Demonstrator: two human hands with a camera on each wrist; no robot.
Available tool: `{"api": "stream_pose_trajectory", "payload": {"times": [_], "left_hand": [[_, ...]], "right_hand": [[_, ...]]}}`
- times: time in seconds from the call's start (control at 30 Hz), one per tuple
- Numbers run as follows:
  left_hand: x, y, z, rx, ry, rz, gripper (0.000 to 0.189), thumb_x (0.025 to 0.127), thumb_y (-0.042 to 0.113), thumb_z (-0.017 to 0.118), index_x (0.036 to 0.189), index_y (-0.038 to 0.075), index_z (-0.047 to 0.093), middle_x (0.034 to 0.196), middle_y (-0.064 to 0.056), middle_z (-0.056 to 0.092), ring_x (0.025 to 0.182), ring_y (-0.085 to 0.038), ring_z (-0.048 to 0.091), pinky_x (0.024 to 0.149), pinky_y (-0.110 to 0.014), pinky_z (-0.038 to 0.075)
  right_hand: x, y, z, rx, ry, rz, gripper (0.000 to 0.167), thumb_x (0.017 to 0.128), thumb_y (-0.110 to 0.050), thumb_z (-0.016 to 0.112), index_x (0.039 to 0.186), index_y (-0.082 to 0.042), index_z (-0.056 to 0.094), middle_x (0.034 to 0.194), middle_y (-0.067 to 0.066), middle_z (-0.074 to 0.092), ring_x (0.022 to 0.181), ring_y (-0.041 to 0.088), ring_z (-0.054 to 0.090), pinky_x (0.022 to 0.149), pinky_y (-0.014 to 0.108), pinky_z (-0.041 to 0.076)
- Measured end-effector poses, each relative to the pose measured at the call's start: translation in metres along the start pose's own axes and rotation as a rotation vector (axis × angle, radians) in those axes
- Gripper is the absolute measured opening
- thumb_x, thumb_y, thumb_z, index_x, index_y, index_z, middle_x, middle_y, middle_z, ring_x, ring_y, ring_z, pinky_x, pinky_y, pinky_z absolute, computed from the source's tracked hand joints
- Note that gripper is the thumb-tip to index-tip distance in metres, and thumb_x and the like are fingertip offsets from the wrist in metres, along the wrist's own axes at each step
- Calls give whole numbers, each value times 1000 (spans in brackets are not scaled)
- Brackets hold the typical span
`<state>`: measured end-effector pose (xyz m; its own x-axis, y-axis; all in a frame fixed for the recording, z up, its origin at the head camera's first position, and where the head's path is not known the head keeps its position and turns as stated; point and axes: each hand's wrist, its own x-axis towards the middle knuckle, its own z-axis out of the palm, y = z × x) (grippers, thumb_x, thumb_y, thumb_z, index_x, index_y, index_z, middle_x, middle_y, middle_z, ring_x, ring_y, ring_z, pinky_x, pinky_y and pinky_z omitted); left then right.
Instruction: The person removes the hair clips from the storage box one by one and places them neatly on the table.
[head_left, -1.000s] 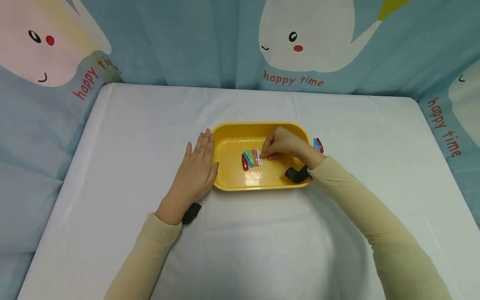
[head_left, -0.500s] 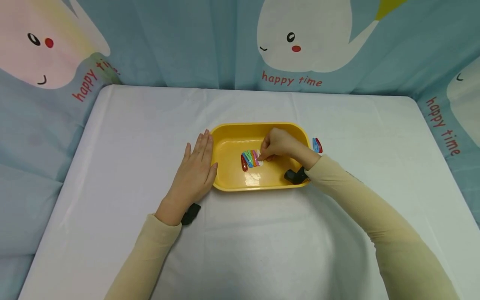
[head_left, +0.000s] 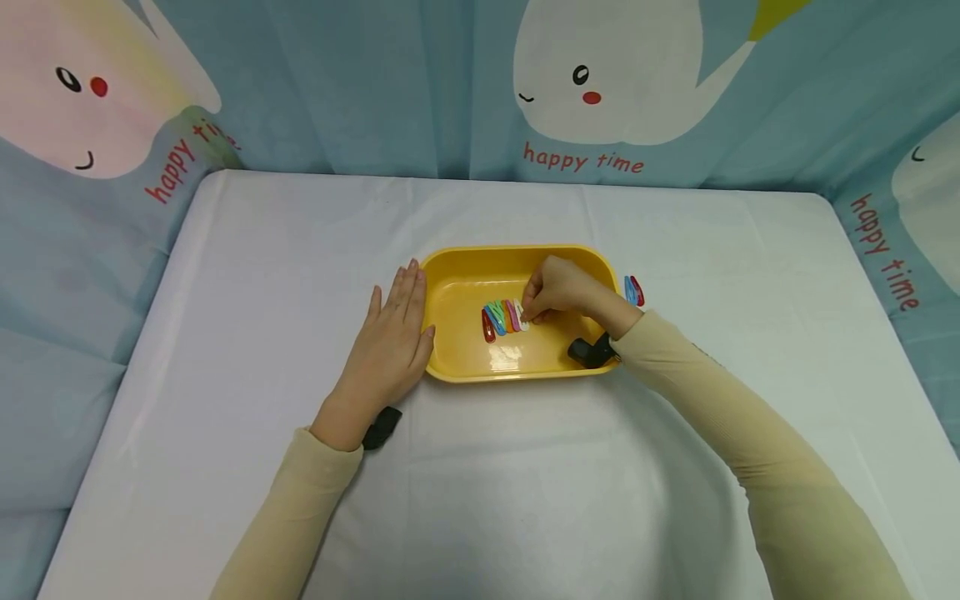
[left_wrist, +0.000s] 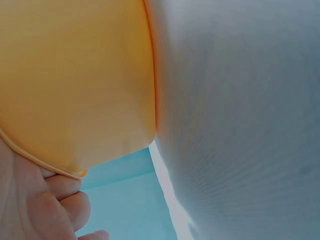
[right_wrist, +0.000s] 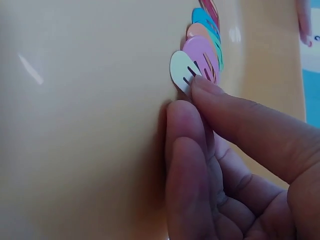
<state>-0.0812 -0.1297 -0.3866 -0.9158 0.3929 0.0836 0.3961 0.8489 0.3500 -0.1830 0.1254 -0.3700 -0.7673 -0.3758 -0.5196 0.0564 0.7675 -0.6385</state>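
A yellow tray (head_left: 465, 367) lies on the table with a row of colourful snap hair clips (head_left: 498, 318) inside, running from red on the left through blue, green, orange and pink (right_wrist: 196, 47). At the row's right end is a white hair clip (right_wrist: 181, 67), pinched between the thumb and fingers of my right hand (head_left: 564, 287). In the right wrist view it lies against the pink clip. My left hand (head_left: 393, 337) rests along the tray's left rim, fingers straight; the left wrist view shows its fingers at the tray's rim (left_wrist: 45, 164).
Just outside the tray's right rim, a blue and a red hair clip (head_left: 634, 291) lie on the white tablecloth (head_left: 525, 467). A blue curtain (head_left: 375, 92) with whale prints hangs behind the table and at its sides. Each wrist carries a black device (head_left: 590, 352).
My right hand has shifted very slightly with the white hair clip at its fingertips, beside the row. My left hand stays at the tray's rim.
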Motion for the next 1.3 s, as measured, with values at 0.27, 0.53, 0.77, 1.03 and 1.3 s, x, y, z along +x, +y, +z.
{"api": "stream_pose_trajectory", "payload": {"times": [0.27, 0.53, 0.77, 1.03, 1.3], "left_hand": [[0, 0, 0, 2, 5, 1, 64, 99, 25, 32, 149, -5, 6, 157, -16, 1, 144, -27, 1, 113, -49, 2], [0, 0, 2, -6, 13, 6, 63, 99, 25, 32, 149, -6, 8, 157, -16, 1, 144, -27, 1, 113, -49, 3], [0, 0, 2, -4, 16, 5, 64, 99, 25, 32, 149, -5, 7, 157, -15, 0, 144, -26, 1, 113, -49, 3], [0, -1, 1, 2, 11, 0, 64, 99, 25, 32, 149, -6, 7, 157, -15, 0, 144, -26, 0, 113, -49, 2], [0, -1, 2, -3, 14, 7, 64, 98, 25, 32, 148, -6, 7, 157, -15, 0, 144, -27, 1, 113, -50, 3]], "right_hand": [[2, 2, 0, 32, -24, -23, 7, 78, -3, 74, 76, 3, 70, 64, 6, 63, 56, 15, 61, 58, 24, 52], [0, 2, 0, -15, 16, -12, 15, 77, -11, 78, 71, 0, 70, 61, 4, 63, 55, 15, 62, 55, 24, 51], [-2, -1, 1, -37, 34, -36, 13, 75, -8, 78, 69, -1, 70, 59, 4, 64, 55, 16, 61, 55, 26, 50], [-2, 0, -2, 88, -27, -30, 9, 77, -1, 74, 80, 6, 69, 64, 5, 63, 55, 14, 60, 57, 24, 52], [-5, 5, -6, 218, -38, -11, 13, 80, -1, 71, 88, 9, 68, 67, 6, 64, 57, 12, 58, 58, 23, 52]]}}
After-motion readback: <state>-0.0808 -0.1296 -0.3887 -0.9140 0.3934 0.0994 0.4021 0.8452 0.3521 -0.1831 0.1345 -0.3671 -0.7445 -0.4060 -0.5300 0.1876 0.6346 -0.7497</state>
